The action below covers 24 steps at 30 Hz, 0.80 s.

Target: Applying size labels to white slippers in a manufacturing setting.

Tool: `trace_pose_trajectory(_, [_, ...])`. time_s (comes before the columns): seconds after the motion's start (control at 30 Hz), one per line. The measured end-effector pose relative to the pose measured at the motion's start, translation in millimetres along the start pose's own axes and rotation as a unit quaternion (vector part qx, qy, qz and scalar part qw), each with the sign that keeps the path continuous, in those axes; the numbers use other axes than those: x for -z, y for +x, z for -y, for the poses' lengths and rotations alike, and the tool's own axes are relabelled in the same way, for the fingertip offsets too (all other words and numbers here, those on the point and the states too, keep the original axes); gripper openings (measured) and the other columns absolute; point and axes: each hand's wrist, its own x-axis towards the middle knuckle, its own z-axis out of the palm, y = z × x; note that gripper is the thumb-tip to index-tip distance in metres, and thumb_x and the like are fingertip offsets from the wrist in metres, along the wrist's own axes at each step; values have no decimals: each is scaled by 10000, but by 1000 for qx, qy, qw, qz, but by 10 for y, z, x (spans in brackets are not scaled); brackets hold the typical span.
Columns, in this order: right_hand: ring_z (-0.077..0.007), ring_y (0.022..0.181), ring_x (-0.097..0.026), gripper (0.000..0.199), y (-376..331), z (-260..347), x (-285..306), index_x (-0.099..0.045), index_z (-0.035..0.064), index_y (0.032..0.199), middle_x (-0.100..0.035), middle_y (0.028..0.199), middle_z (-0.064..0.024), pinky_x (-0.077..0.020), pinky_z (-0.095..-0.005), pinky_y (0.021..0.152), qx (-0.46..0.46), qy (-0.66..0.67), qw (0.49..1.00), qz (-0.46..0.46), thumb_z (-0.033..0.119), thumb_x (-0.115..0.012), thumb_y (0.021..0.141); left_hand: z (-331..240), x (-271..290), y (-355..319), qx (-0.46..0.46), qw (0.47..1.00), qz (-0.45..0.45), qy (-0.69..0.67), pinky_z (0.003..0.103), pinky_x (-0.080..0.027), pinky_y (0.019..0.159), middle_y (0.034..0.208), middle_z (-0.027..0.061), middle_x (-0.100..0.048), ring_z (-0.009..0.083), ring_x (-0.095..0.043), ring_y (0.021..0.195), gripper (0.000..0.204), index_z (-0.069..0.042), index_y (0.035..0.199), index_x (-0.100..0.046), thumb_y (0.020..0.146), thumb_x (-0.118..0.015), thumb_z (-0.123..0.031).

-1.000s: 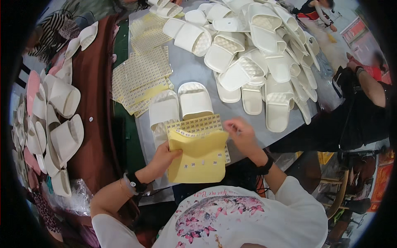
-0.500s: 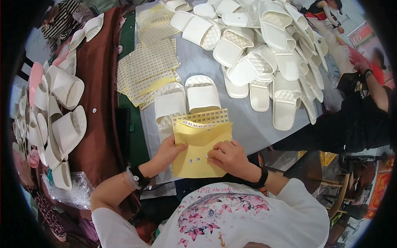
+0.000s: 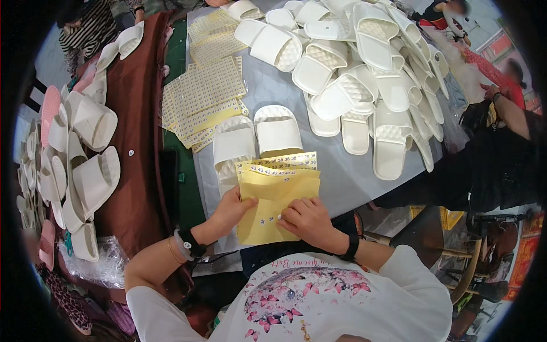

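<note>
My left hand [image 3: 227, 212] grips the left edge of a small stack of yellow sticker sheets [image 3: 259, 231], thumb on top. The front sheet's upper edge curls, showing printed rows of the sheets behind. A few small round labels sit on its plain yellow face. My right hand [image 3: 307, 221] rests against the right part of that sheet with fingers curled in. At its fingertips shows a small white sticker [image 3: 279, 217], partly hidden. Just beyond the sheets lie two white slippers side by side, the left slipper [image 3: 234, 140] and the right slipper [image 3: 277, 130].
A heap of white slippers [image 3: 356, 91] covers the table's far right. More sticker sheets [image 3: 205, 91] lie at the far left of the grey tabletop [image 3: 336, 176]. On the left, a brown-covered surface [image 3: 134, 171] bears white and pink slippers. Other people are around the edges.
My right hand has shifted slightly left over the yellow sheet, the small white sticker moving with its fingertips. My left hand keeps its grip. At the left edge, a pink slipper has come into view.
</note>
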Motion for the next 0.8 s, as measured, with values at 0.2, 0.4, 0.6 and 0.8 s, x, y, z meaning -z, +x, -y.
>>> trace_pose_trajectory(0.2, [-155, 652, -514, 155, -9, 35, -49, -549, 114, 717, -501, 706, -2, -349, -296, 615, -17, -24, 1000, -5, 168, -687, 673, 28, 16, 19, 1, 1000, 2, 3, 281, -463, 811, 1066, 89, -564, 154, -569, 931, 344, 4, 1158, -449, 823, -528, -4])
trace_pose_trajectory(0.4, [-178, 646, -499, 105, 15, 25, -44, -543, 105, 696, -486, 685, -22, -351, -316, 617, -21, -8, 999, -39, 146, -639, 700, 3, 5, 4, -5, 1000, 5, 3, 283, -465, 807, 1058, 84, -568, 151, -569, 928, 336, 10, 1149, -458, 821, -529, -2])
trace_pose_trajectory(0.6, [-109, 667, -540, 92, 45, -107, 375, -611, 56, 833, -586, 733, -20, -406, -267, 634, -251, 236, 938, -19, 122, -620, 770, -146, -6, -48, -14, 1000, 17, -2, 279, -461, 798, 1046, 82, -582, 144, -571, 917, 330, 21, 1145, -477, 822, -532, -16])
trace_pose_trajectory(0.8, [-55, 771, -542, 182, 87, -309, 703, -610, -33, 931, -619, 836, -14, -425, -193, 725, -404, 511, 757, -61, 128, -575, 854, -389, 9, -131, -63, 995, 52, 55, 267, -454, 802, 1051, 76, -588, 127, -563, 928, 319, 24, 1143, -494, 830, -524, -29])
